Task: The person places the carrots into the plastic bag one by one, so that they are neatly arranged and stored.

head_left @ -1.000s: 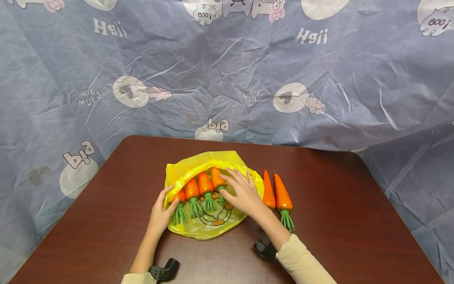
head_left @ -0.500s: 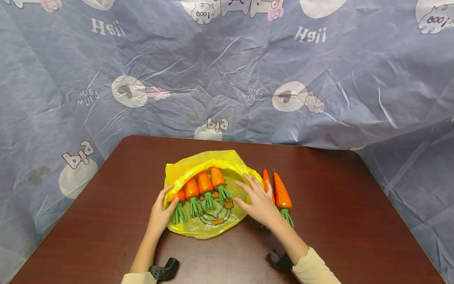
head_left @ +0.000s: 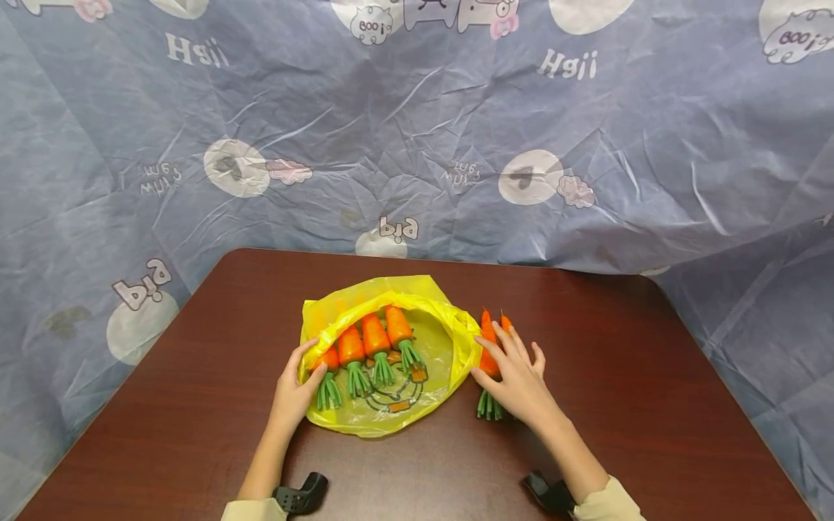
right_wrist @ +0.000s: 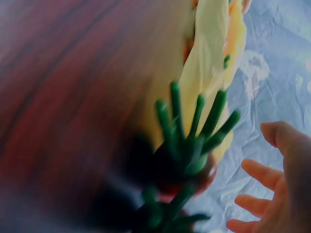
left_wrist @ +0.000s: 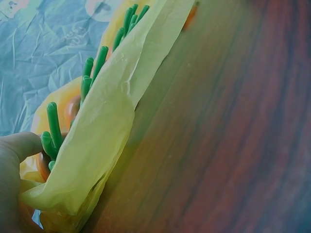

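the bag (head_left: 435, 347) holds four carrots (head_left: 376, 336); the left hand (head_left: 293, 391) pinches its left rim. right of the bag, the right hand (head_left: 519, 376), fingers apart, is over two more carrots (head_left: 490, 363). under the bag, the table (head_left: 378, 474).

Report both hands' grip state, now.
Left grip: closed, pinching the near-left edge of the yellow bag.
Right grip: open, fingers spread above the loose carrots, holding nothing.
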A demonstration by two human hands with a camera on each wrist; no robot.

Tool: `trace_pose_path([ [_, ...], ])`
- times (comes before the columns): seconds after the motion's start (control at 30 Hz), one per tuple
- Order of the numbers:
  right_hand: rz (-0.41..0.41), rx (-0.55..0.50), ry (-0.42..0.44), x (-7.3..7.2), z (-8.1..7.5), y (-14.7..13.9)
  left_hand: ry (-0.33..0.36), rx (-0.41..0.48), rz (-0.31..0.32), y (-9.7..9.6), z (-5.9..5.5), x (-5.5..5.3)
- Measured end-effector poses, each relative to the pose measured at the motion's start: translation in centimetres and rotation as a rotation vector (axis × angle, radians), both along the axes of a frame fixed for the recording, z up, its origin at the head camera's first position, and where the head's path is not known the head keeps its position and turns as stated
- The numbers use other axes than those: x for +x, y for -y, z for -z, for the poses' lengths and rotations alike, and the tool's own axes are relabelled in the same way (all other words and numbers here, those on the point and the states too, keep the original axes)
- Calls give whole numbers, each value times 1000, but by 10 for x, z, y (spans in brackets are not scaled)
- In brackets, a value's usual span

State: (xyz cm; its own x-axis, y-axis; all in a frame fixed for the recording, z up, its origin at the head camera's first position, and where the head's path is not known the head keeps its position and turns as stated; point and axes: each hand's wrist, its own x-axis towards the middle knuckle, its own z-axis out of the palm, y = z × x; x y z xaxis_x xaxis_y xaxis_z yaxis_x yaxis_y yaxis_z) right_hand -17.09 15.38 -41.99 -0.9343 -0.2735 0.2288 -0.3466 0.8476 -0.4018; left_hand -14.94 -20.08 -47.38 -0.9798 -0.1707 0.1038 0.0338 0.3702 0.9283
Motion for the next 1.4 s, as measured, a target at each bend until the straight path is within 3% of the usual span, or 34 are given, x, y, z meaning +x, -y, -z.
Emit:
trace_pose_path([
  [0.3,69,1,50,4,7,-28,-22,-6,-10,0,2,-1],
  [0.63,98,-38,120,7,11,-50,-1,11,-5,2,1,-2],
  [1.03,70,-105,200,12,18,-58,5,0,-3,3,5,-2],
  [1.4,89,-162,105,4,28,-53,9,4,-5,2,5,-2],
])
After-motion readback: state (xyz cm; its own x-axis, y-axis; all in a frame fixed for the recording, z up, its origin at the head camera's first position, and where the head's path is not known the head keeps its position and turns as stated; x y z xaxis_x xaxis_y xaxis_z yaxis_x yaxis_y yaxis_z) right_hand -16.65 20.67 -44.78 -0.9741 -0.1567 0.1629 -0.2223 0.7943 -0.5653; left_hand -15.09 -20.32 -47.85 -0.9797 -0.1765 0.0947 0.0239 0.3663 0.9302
